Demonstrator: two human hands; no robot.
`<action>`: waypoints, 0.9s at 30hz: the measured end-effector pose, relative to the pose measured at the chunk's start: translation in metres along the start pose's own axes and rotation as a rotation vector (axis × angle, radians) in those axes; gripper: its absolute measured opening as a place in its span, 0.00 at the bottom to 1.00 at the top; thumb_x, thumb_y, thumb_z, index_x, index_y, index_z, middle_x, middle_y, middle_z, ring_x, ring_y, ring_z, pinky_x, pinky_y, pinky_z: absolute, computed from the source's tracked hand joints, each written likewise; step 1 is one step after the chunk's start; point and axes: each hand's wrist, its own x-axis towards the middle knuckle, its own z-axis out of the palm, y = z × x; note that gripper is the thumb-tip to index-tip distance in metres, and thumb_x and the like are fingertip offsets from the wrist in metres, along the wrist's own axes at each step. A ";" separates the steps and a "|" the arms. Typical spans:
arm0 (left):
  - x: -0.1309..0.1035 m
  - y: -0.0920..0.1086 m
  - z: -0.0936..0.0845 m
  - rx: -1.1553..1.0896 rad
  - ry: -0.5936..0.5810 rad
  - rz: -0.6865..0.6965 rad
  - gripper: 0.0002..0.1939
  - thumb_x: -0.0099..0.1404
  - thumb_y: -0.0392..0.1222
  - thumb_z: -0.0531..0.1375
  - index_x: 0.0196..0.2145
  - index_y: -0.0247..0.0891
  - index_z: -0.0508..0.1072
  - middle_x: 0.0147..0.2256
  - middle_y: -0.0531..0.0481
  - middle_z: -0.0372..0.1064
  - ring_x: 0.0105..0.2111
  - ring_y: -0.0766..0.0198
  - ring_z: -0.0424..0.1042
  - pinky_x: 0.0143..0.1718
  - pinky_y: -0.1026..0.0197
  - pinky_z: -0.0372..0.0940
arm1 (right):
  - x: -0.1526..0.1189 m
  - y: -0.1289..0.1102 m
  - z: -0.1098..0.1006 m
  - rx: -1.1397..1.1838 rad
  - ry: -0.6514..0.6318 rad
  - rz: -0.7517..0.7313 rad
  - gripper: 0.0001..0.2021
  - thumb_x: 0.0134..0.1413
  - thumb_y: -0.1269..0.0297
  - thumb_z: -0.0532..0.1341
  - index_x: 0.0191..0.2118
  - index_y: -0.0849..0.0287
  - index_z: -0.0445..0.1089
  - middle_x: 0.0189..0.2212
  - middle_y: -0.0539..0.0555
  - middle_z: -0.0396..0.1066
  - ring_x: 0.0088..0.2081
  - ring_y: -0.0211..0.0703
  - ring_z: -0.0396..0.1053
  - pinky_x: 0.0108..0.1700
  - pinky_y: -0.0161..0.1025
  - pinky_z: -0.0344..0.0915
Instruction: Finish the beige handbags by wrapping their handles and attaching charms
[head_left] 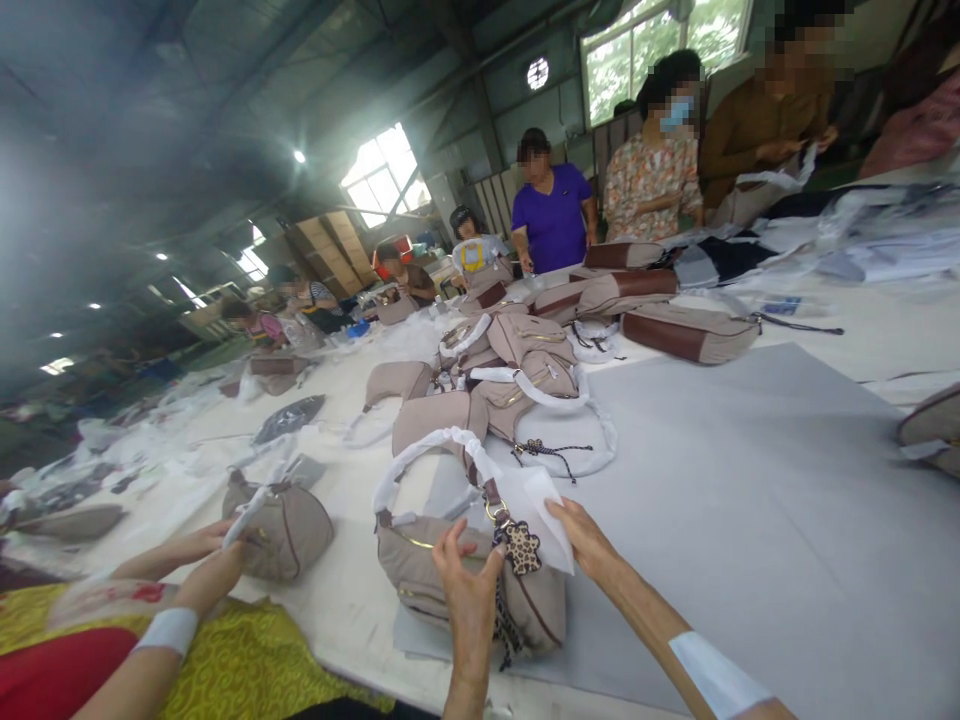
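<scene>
A beige handbag with brown piping and a gold zip stands on the table in front of me. White wrapping covers its raised strap. From a gold ring at the strap's right end hangs a leopard-print bear charm, with a patterned cord below. My left hand is over the bag's front, fingers apart, the thumb at the charm's left edge. To the right of the strap, my right hand pinches a thin white sheet, which hangs behind the charm.
At left, a co-worker's hands hold another beige bag. Several similar bags are heaped beyond mine. Grey sheeting covers the table at right. Clear plastic lies at left. Several people stand along the far side.
</scene>
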 end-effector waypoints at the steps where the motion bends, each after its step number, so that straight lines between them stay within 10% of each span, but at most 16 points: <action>1: -0.001 0.001 -0.001 -0.010 -0.039 -0.022 0.26 0.46 0.47 0.65 0.43 0.35 0.69 0.44 0.42 0.65 0.32 0.61 0.69 0.43 0.52 0.64 | 0.002 0.003 -0.006 -0.138 0.034 -0.023 0.17 0.46 0.57 0.56 0.40 0.62 0.67 0.32 0.57 0.73 0.34 0.47 0.70 0.42 0.47 0.66; 6: -0.007 0.004 -0.002 -0.221 -0.263 -0.216 0.14 0.49 0.46 0.64 0.32 0.35 0.73 0.27 0.49 0.72 0.29 0.62 0.69 0.35 0.61 0.63 | -0.010 -0.006 -0.016 -0.511 0.350 -0.364 0.25 0.37 0.57 0.63 0.45 0.62 0.67 0.45 0.61 0.68 0.49 0.54 0.62 0.54 0.50 0.57; 8: -0.011 0.008 -0.002 -0.308 -0.255 -0.266 0.14 0.48 0.45 0.66 0.31 0.35 0.73 0.27 0.49 0.73 0.30 0.64 0.69 0.35 0.63 0.62 | -0.025 -0.016 -0.004 -0.522 0.251 -0.425 0.21 0.40 0.55 0.62 0.42 0.59 0.69 0.39 0.58 0.70 0.40 0.48 0.66 0.46 0.46 0.63; 12: -0.020 0.024 -0.008 -0.436 -0.237 -0.436 0.18 0.47 0.48 0.67 0.34 0.34 0.73 0.28 0.50 0.73 0.26 0.67 0.68 0.26 0.67 0.60 | -0.050 -0.025 0.027 -0.380 -0.084 -0.214 0.09 0.39 0.60 0.62 0.28 0.60 0.69 0.20 0.49 0.66 0.23 0.36 0.61 0.27 0.36 0.60; 27: -0.031 0.032 -0.026 -0.672 -0.302 -0.643 0.17 0.42 0.41 0.69 0.31 0.33 0.76 0.25 0.48 0.74 0.26 0.64 0.70 0.28 0.64 0.63 | -0.079 -0.013 0.042 -0.012 -0.240 0.133 0.18 0.33 0.53 0.67 0.26 0.64 0.67 0.15 0.46 0.63 0.18 0.28 0.59 0.20 0.28 0.57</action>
